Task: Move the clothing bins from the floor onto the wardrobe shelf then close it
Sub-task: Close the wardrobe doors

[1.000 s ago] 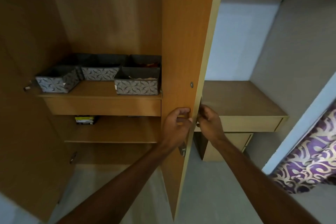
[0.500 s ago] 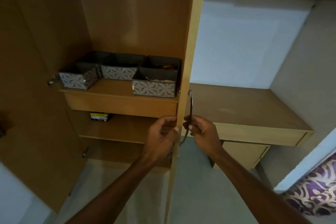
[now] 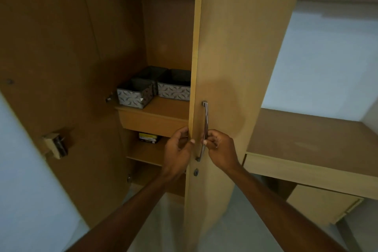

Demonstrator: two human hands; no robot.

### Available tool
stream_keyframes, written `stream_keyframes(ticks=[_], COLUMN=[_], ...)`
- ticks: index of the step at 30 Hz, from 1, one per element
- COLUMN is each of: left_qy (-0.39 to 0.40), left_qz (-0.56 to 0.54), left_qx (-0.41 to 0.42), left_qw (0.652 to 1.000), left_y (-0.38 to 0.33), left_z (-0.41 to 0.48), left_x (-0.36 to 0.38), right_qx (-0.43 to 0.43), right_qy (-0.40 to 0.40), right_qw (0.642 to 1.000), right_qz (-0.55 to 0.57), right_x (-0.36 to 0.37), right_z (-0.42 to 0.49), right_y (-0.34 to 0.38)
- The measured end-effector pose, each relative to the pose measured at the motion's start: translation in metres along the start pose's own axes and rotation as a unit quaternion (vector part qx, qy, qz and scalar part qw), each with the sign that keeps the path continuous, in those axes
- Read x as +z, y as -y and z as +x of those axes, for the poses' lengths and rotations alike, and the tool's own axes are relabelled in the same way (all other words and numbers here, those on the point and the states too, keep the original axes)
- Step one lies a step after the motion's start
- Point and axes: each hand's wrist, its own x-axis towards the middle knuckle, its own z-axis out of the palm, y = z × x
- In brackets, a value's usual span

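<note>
Two doors frame the wardrobe opening: the left door [image 3: 51, 67] stands swung wide toward me, a latch block [image 3: 55, 145] jutting from its inner face, and the right door [image 3: 235, 67] is angled partway across, leaving a gap between them through which the interior shows. In that gap the clothing bins [image 3: 155, 88] sit on the wardrobe shelf [image 3: 159, 108], the front-left one right at the shelf's left front corner, another just beside it toward the right door's edge, darker ones packed behind; bare shelf runs along the front edge before them. A small box [image 3: 148, 137] lies on the lower shelf beneath. The person's left hand [image 3: 178, 149] curls its fingers around the free edge of the right door, thumb on the outer face. The right hand [image 3: 221, 147] pinches the lower part of the metal handle [image 3: 205, 129] between fingers and thumb. Further right, a desk [image 3: 306, 139] butts against the wardrobe, open floor [image 3: 235, 227] below.
</note>
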Motion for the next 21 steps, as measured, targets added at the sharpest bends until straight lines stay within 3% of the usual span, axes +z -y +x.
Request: stream_keyframes(ticks=[10, 21], left_qy=[0.066, 0.062], left_qz=[-0.003, -0.033], left_qx=[-0.038, -0.032], left_qw=[0.997, 0.997], left_y=[0.016, 0.05], left_z=[0.096, 0.185], left_x=[-0.06, -0.064], right_qx=[0.006, 0.012], right_qy=[-0.064, -0.072], right_qw=[0.996, 0.992], right_qz=[-0.062, -0.104], right_x=[0.079, 0.12], right_z=[0.081, 0.172], right_y=[0.0, -0.014])
